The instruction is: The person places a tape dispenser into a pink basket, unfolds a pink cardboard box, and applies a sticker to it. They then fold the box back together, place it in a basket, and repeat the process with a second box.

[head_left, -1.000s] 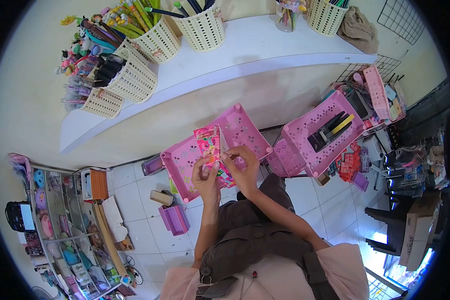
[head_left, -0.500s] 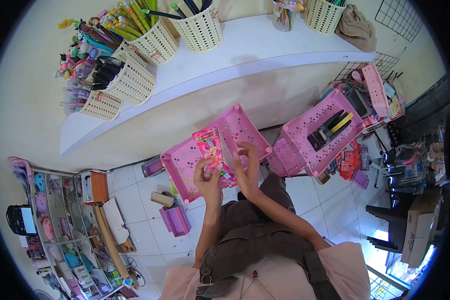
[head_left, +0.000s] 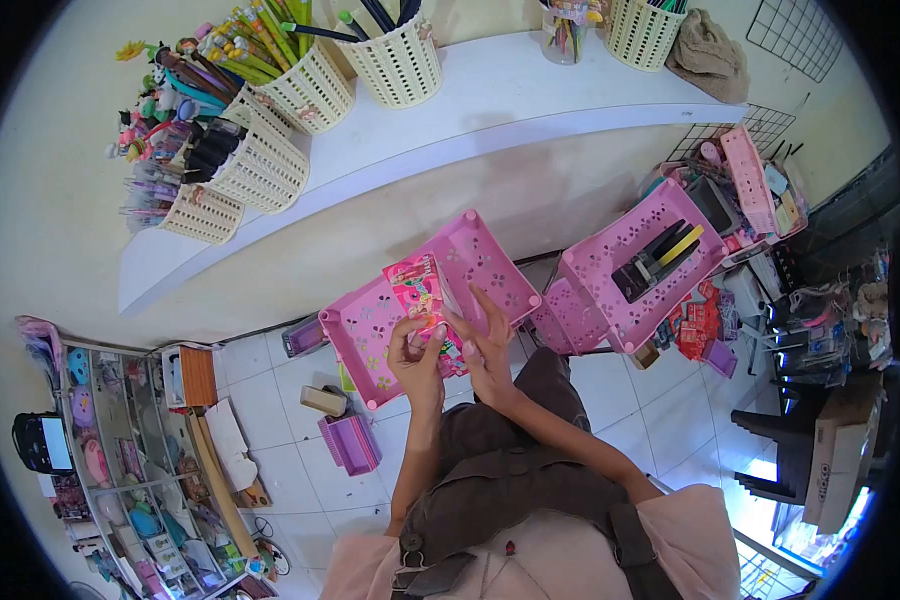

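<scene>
Standing at the far left is a display case filled with small colourful goods, with a black device showing a lit screen beside it. Next come cream perforated baskets of pens and pencils, grouped on the left part of a long white shelf along the wall. Below, on the tiled floor, sits a purple basket, near the left corner of a pink tray with flower-shaped cut-outs. Over that tray is a bright pink printed packet, held up at a tilt in front of the person. The left hand grips its lower part, fingers curled and thumb pressed in. The right hand is at the packet's right side, its fingers partly extended and pointing up toward the wall; whether they pinch the edge I cannot tell. Farther right, a second pink tray bears a black item with a yellow strip. Beyond it, red packages lie low down, near a small purple container. A cardboard box is at the far right, beside a dark piece of furniture.
</scene>
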The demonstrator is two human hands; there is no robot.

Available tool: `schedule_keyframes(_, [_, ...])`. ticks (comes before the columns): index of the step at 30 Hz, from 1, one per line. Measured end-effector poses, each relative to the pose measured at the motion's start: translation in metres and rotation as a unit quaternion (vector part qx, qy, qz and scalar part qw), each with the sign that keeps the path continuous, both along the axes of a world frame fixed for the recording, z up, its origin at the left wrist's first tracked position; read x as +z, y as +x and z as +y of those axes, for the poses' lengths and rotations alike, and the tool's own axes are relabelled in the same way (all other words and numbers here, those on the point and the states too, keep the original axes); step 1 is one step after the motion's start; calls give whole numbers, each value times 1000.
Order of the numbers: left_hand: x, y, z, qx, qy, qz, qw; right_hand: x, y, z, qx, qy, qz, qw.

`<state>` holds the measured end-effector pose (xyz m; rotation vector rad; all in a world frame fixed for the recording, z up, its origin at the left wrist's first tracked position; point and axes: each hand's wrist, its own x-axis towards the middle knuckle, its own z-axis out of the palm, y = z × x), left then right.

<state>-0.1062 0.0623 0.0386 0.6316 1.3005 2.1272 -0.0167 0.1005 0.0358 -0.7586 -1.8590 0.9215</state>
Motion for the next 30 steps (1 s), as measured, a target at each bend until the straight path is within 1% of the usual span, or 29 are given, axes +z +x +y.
schedule_keyframes(2, [-1,-1,0,-9,-4,7,1000,-6,-3,2,-28,-76,-33,996])
schedule_keyframes(3, [-2,-1,0,-2,0,6,1000,-6,-2,3,-27,-75,-31,996])
schedule_keyframes(5, [-1,-2,0,7,4,5,1000,-6,1,3,-33,-36,-12,999])
schedule_keyframes(6, [0,-3,-1,6,14,-28,1000,-2,0,2,-32,-36,-13,999])
schedule_keyframes(7, [3,-3,-1,3,24,-60,998,5,-1,1,-12,-6,-55,998])
schedule_keyframes(8, [6,-3,-1,2,25,-60,998,9,-2,1,7,26,-97,995])
schedule_keyframes(9, [11,-4,-1,29,17,-55,998,5,-2,2,6,27,-96,995])
schedule_keyframes(10, [14,-6,-2,57,10,-48,997,-3,-1,3,-5,11,-84,996])
schedule_keyframes(12, [11,-14,-4,54,6,-47,997,-17,-3,7,-13,-4,-71,997])
schedule_keyframes(14, [4,-22,-7,51,2,-47,998,-30,-5,15,-62,-89,44,993])
schedule_keyframes(15, [3,-27,-8,37,26,-91,995,-35,-6,17,-61,-88,44,993])
schedule_keyframes(16, [2,-31,-9,23,50,-135,989,-40,-6,19,-31,-218,58,974])
schedule_keyframes(17, [3,-34,-10,23,50,-133,990,-45,-7,21,-2,-344,71,936])
schedule_keyframes(18, [11,-35,-11,-1,73,-200,977,-38,-8,23,-1,-344,72,936])
schedule_keyframes(19, [15,-37,-12,-24,96,-265,959,-31,-9,24,34,-425,103,899])
schedule_keyframes(20, [9,-44,-15,-58,143,-323,934,-23,-9,23,69,-502,134,852])
schedule_keyframes(21, [8,-46,-17,-57,144,-322,934,-15,-9,22,72,-501,134,852])
schedule_keyframes(23, [7,-49,-19,-137,232,-402,875,-1,-8,20,163,-607,233,742])
schedule_keyframes(24, [5,-50,-19,-134,234,-401,876,4,-7,19,166,-607,231,742])
schedule_keyframes(26, [1,-51,-20,-169,296,-406,848,11,-4,17,162,-628,278,708])
schedule_keyframes(27, [2,-49,-20,-166,298,-405,848,14,-3,17,165,-629,275,708])
schedule_keyframes(29, [4,-47,-19,-161,298,-389,857,18,-3,19,158,-617,319,702])
schedule_keyframes(30, [4,-47,-19,-160,300,-388,857,20,-3,19,160,-616,318,702])
